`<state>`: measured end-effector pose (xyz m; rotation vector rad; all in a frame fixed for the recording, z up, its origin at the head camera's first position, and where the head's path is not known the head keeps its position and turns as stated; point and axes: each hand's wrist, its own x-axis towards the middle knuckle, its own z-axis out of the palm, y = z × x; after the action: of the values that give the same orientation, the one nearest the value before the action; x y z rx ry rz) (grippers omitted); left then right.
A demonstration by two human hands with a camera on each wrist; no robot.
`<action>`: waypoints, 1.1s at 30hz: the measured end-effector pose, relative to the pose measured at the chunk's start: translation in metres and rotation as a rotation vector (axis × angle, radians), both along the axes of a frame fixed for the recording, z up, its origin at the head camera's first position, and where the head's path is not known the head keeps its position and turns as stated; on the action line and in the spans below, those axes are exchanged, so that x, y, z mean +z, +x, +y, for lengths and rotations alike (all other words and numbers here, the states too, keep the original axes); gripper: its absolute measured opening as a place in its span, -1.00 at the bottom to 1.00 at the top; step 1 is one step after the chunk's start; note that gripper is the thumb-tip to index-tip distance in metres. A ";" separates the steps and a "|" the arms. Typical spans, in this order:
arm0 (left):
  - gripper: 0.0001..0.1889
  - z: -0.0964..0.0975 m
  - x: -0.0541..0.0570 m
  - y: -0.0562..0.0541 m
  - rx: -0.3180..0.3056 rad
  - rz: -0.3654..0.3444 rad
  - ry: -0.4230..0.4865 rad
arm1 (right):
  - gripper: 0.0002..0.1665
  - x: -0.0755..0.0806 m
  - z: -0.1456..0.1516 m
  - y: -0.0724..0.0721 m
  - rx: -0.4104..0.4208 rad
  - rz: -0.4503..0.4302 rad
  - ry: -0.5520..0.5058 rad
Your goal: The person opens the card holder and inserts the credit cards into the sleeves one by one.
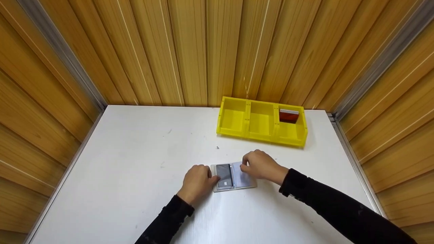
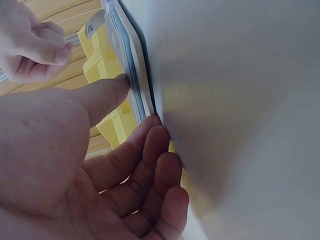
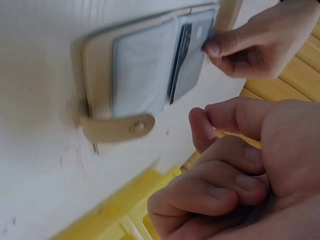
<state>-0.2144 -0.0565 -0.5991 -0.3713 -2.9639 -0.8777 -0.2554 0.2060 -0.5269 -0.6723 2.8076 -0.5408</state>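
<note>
A beige card holder (image 1: pixel 252 184) lies spread on the white table, with clear plastic sleeves (image 3: pixel 142 70) inside. A dark grey card (image 1: pixel 223 174) sits in the left-hand sleeve. My left hand (image 1: pixel 197 179) pinches the holder's left edge, thumb on top and fingertips at the underside. Over the right-hand sleeves hovers my right hand (image 1: pixel 259 164); its fingers are curled, thumb and index tips close together, and nothing shows between them. The holder's strap (image 3: pixel 117 127) with a metal snap sticks out from one side in the right wrist view.
Behind the holder stands a yellow bin (image 1: pixel 261 136) with three compartments. Its right compartment contains a stack of red-faced cards (image 1: pixel 289 116). Wood-patterned panels (image 1: pixel 190 51) enclose the white table (image 1: pixel 135 152) at the back and both sides.
</note>
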 end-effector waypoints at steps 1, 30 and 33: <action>-0.63 0.000 0.000 0.000 0.001 -0.003 0.000 | -0.75 0.002 0.002 -0.001 -0.003 -0.001 -0.002; -0.65 -0.004 -0.001 0.001 -0.008 -0.016 0.034 | -0.57 -0.006 0.038 -0.010 -0.119 -0.201 0.139; -0.63 -0.004 -0.001 0.000 -0.006 -0.003 0.030 | -0.59 -0.002 0.042 -0.009 -0.128 -0.205 0.148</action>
<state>-0.2144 -0.0608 -0.6003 -0.3781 -2.9496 -0.9235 -0.2646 0.2484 -0.5290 -0.3864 2.6763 -0.3938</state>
